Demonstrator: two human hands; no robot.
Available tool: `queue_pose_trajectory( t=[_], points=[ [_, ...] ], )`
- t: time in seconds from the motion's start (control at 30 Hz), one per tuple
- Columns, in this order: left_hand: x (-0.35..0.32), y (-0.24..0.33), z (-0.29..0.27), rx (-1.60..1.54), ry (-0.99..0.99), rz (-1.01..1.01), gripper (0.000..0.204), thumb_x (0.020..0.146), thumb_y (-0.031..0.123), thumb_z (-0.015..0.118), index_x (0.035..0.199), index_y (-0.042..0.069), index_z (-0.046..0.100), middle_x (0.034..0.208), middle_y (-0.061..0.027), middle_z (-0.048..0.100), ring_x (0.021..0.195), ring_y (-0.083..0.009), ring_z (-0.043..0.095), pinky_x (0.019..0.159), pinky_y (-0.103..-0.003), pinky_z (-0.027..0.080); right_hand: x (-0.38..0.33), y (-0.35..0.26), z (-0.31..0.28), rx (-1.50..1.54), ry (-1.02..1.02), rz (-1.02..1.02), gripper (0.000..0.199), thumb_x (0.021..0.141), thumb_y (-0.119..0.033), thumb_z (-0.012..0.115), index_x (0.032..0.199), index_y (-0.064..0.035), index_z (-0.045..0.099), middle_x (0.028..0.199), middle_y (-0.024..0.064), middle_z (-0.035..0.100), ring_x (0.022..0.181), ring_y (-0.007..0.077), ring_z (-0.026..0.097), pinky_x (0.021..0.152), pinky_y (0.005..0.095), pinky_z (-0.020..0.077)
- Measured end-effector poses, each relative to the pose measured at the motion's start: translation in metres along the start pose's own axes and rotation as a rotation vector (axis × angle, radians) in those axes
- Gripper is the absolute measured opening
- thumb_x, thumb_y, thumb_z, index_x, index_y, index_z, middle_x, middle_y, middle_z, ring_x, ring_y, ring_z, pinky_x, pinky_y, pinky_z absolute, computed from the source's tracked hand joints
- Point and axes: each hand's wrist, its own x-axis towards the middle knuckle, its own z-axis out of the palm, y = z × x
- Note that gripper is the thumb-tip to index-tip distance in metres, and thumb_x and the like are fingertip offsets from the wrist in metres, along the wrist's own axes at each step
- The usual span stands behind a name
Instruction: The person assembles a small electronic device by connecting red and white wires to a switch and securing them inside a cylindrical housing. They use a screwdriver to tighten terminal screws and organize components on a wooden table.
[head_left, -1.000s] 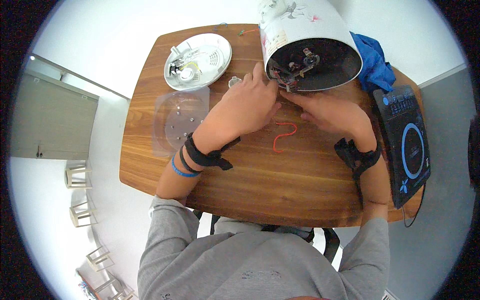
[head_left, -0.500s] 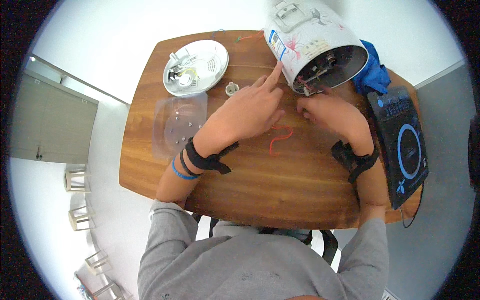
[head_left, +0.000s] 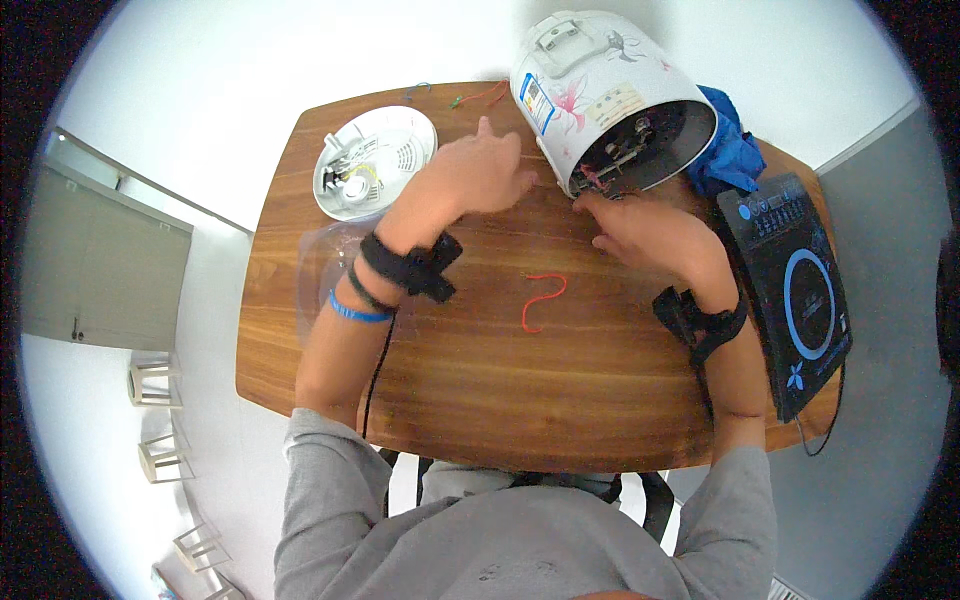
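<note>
A white cylindrical appliance body with a floral print (head_left: 590, 95), like an electric water boiler, lies on its side at the far right-centre. Its dark open end faces me, with wires and metal parts inside. My right hand (head_left: 645, 228) is at the lower rim, fingertips closed together beside the wiring; what they pinch is hidden. My left hand (head_left: 470, 172) is above the table, left of the body, index finger stretched out and thumb apart, nothing visible in it. A round white cover (head_left: 405, 140) with parts inside lies left of it. A red wire (head_left: 545, 300) lies mid-table.
A clear plastic tray (head_left: 318, 265) sits partly under my left forearm. At the right edge lies a black induction cooktop (head_left: 800, 290) with a cord, and behind it a blue cloth or bag (head_left: 730, 155). Small wires (head_left: 480, 96) lie along the far edge. Stools (head_left: 155, 385) stand at left.
My left hand has moved left, away from the appliance body, and now covers the spot where a small white round part lay. My right hand remains at the lower rim.
</note>
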Motion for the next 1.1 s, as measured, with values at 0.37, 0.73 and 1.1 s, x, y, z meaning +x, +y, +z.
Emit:
queue_pose_trajectory(
  t=[0.37,0.73,1.1],
  points=[
    [0.133,-0.096,0.056,0.02,0.034,0.108,0.037,0.097,0.026,0.065,0.129,0.013,0.079,0.129,-0.0221,0.076,0.123,-0.0426,0.071,0.107,-0.054,0.055,-0.002,0.008,0.002,0.017,0.025,-0.083,0.05,0.097,-0.016,0.075,0.143,-0.0072,0.06,0.133,0.0259,0.07,0.121,0.0461,0.068,0.103,0.0508,0.0562],
    [0.04,-0.036,0.038,0.248,0.064,-0.005,0.03,0.096,0.022,0.065,0.112,0.004,0.083,0.119,-0.0221,0.079,0.114,-0.0382,0.077,0.094,-0.051,0.063,0.001,0.006,-0.011,-0.006,-0.145,-0.01,0.049,0.099,-0.016,0.073,0.145,-0.0062,0.061,0.136,0.0232,0.07,0.125,0.0432,0.067,0.105,0.0477,0.0556],
    [-0.026,0.007,0.054,0.275,0.152,0.095,0.028,0.093,0.025,0.07,0.101,0.002,0.084,0.128,-0.0254,0.075,0.12,-0.0356,0.075,0.09,-0.048,0.064,-0.003,0.012,-0.004,-0.037,-0.119,-0.014,0.051,0.102,-0.021,0.07,0.149,-0.0083,0.057,0.132,0.0241,0.071,0.119,0.0429,0.07,0.101,0.047,0.0573]
  ],
)
